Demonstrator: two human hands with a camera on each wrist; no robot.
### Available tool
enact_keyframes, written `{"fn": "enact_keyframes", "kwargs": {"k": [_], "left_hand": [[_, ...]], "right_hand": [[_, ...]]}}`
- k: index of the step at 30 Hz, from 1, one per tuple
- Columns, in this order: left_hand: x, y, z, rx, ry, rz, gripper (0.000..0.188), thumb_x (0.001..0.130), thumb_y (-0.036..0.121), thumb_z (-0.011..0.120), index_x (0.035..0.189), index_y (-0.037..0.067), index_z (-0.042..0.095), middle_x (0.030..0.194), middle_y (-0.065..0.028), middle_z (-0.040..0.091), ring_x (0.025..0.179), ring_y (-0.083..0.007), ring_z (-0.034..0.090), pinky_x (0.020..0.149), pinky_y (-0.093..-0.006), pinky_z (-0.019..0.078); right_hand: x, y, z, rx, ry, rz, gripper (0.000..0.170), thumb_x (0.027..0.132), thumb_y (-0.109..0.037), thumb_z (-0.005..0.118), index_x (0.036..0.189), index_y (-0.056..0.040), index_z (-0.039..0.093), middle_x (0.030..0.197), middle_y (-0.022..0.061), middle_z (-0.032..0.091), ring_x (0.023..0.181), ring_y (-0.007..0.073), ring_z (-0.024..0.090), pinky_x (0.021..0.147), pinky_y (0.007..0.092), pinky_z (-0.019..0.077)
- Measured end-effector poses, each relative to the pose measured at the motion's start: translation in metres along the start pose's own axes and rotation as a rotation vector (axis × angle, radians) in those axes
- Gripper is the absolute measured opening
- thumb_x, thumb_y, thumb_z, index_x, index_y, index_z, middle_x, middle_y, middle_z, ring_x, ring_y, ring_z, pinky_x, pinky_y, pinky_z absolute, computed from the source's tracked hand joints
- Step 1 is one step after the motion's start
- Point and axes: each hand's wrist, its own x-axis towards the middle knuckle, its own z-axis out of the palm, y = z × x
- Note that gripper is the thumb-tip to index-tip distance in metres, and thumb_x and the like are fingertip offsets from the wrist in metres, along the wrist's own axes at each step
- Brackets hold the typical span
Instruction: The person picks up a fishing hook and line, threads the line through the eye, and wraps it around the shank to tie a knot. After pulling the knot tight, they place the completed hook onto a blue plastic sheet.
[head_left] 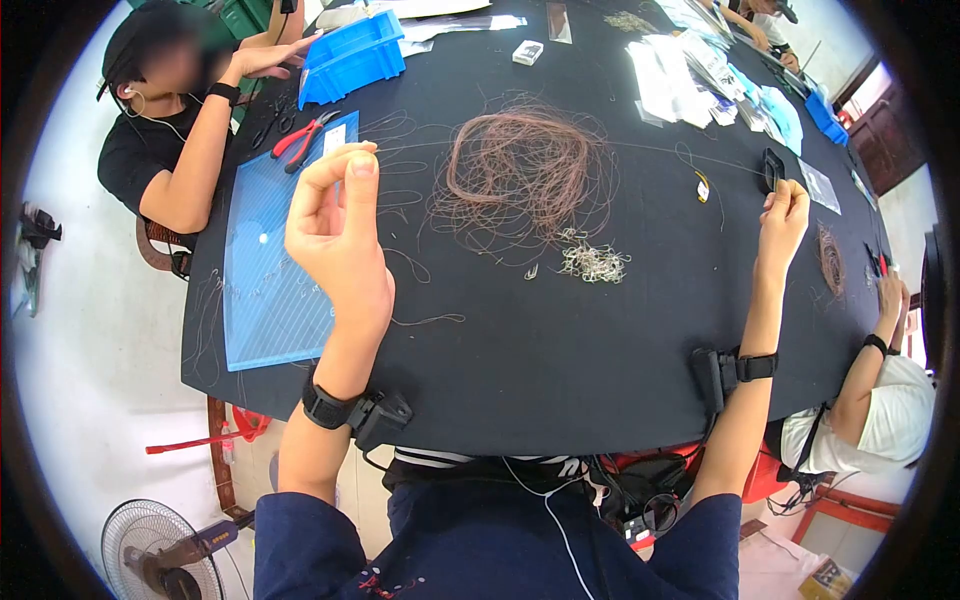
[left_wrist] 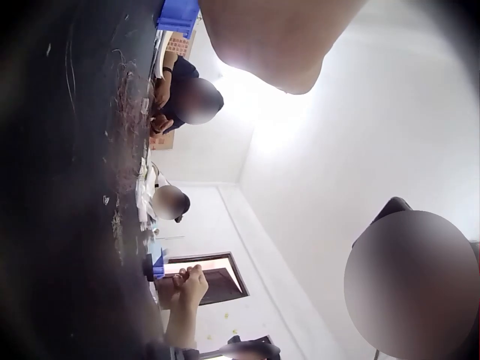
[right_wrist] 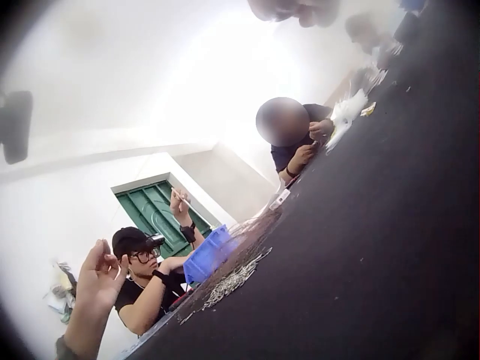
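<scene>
A thin brown line [head_left: 640, 149] stretches taut across the table between my two raised hands. My left hand [head_left: 340, 235] pinches one end of it between thumb and forefinger. At the right, my right hand [head_left: 782, 225] pinches the other end, beside a small black object [head_left: 772, 168] that overlaps the fingertips in the head view. Beneath the line lies a loose, tangled coil of brown line [head_left: 520, 170]. A heap of small silvery fish hooks [head_left: 595, 262] sits at its near edge, with a few lying apart.
A blue ruled mat [head_left: 270, 290] lies at the left, with red-handled pliers [head_left: 303, 142] at its far end. A blue bin [head_left: 352, 60] and white packets [head_left: 680, 80] are farther back. Other people sit around the table. A fan [head_left: 160, 555] stands at the lower left.
</scene>
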Motion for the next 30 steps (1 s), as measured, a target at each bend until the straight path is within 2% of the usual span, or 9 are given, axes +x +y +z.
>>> {"fn": "enact_keyframes", "kwargs": {"k": [6, 7, 9, 12, 14, 18, 22, 24, 30], "left_hand": [[0.000, 0.006, -0.001, -0.034, -0.010, -0.001, 0.010, 0.091, 0.005, 0.059, 0.097, -0.002, 0.062, 0.101, -0.0116, 0.065, 0.097, -0.0166, 0.061, 0.095, -0.0321, 0.0454], [0.000, 0.008, 0.000, -0.061, -0.021, -0.019, 0.008, 0.089, 0.003, 0.061, 0.095, -0.002, 0.063, 0.100, -0.0110, 0.065, 0.094, -0.0147, 0.060, 0.089, -0.0291, 0.0463], [0.001, 0.011, 0.002, -0.113, -0.040, -0.051, 0.005, 0.086, 0.000, 0.064, 0.091, -0.001, 0.063, 0.097, -0.0098, 0.065, 0.088, -0.0110, 0.059, 0.078, -0.0233, 0.0480], [-0.003, 0.015, 0.002, -0.191, -0.232, -0.021, 0.004, 0.085, 0.000, 0.065, 0.089, -0.001, 0.063, 0.097, -0.0097, 0.065, 0.086, -0.0103, 0.058, 0.075, -0.0236, 0.0475], [-0.005, 0.021, 0.005, -0.195, -0.394, 0.000, 0.008, 0.079, -0.003, 0.069, 0.086, 0.000, 0.065, 0.092, -0.0097, 0.065, 0.084, -0.0130, 0.058, 0.077, -0.0271, 0.0465], [-0.012, 0.025, 0.013, -0.218, -0.707, 0.101, 0.015, 0.068, -0.002, 0.076, 0.079, 0.004, 0.068, 0.089, -0.0063, 0.066, 0.085, -0.0168, 0.057, 0.079, -0.0307, 0.0443], [-0.025, 0.025, 0.017, -0.408, -0.786, -0.085, 0.013, 0.068, 0.005, 0.079, 0.078, 0.006, 0.070, 0.089, -0.0045, 0.064, 0.086, -0.0149, 0.057, 0.078, -0.0296, 0.0443], [-0.031, 0.022, 0.018, -0.493, -0.862, -0.191, 0.013, 0.069, 0.005, 0.079, 0.078, 0.006, 0.070, 0.089, -0.0043, 0.063, 0.087, -0.0150, 0.057, 0.078, -0.0296, 0.0444], [-0.038, 0.021, 0.019, -0.543, -0.968, -0.303, 0.014, 0.069, 0.007, 0.080, 0.078, 0.007, 0.070, 0.089, -0.0026, 0.063, 0.088, -0.0153, 0.056, 0.081, -0.0300, 0.0434]], "right_hand": [[0.004, 0.002, -0.006, 0.205, 0.022, 0.161, 0.019, 0.095, -0.021, 0.056, 0.098, -0.0024, 0.057, 0.065, -0.0018, 0.049, 0.051, 0.0039, 0.039, 0.046, 0.0183, 0.0287], [0.006, 0.005, -0.011, 0.251, -0.013, 0.196, 0.018, 0.093, -0.017, 0.059, 0.102, -0.0019, 0.057, 0.073, 0.0009, 0.054, 0.056, 0.0047, 0.044, 0.048, 0.0171, 0.0316], [0.008, 0.016, -0.016, 0.249, 0.098, 0.160, 0.021, 0.091, -0.013, 0.061, 0.107, -0.0008, 0.055, 0.083, 0.0036, 0.056, 0.062, 0.0059, 0.048, 0.049, 0.0173, 0.0352], [0.015, 0.016, -0.026, 0.152, 0.273, 0.142, 0.034, 0.085, -0.004, 0.061, 0.117, 0.0008, 0.052, 0.102, 0.0070, 0.057, 0.072, 0.0076, 0.052, 0.055, 0.0188, 0.0413], [0.019, 0.008, -0.030, 0.107, 0.363, -0.104, 0.034, 0.086, -0.006, 0.062, 0.118, 0.0002, 0.053, 0.101, 0.0053, 0.058, 0.072, 0.0057, 0.050, 0.055, 0.0178, 0.0391], [-0.023, -0.102, -0.005, 0.378, -0.108, -0.134, 0.018, 0.090, -0.009, 0.059, 0.107, -0.0031, 0.062, 0.092, 0.0002, 0.060, 0.067, 0.0028, 0.046, 0.057, 0.0170, 0.0355], [-0.066, -0.165, 0.010, 0.415, -0.861, -0.483, 0.011, 0.076, -0.007, 0.071, 0.087, -0.0051, 0.069, 0.086, 0.0041, 0.063, 0.072, 0.0126, 0.056, 0.063, 0.0240, 0.0431], [-0.084, -0.179, 0.022, 0.522, -1.017, -0.602, 0.016, 0.068, -0.005, 0.075, 0.083, -0.0060, 0.070, 0.082, 0.0054, 0.063, 0.075, 0.0181, 0.059, 0.066, 0.0279, 0.0450], [-0.117, -0.178, 0.029, 0.841, -1.113, -0.402, 0.021, 0.064, -0.007, 0.079, 0.084, -0.0084, 0.071, 0.081, 0.0033, 0.061, 0.073, 0.0155, 0.058, 0.064, 0.0274, 0.0433]]}}
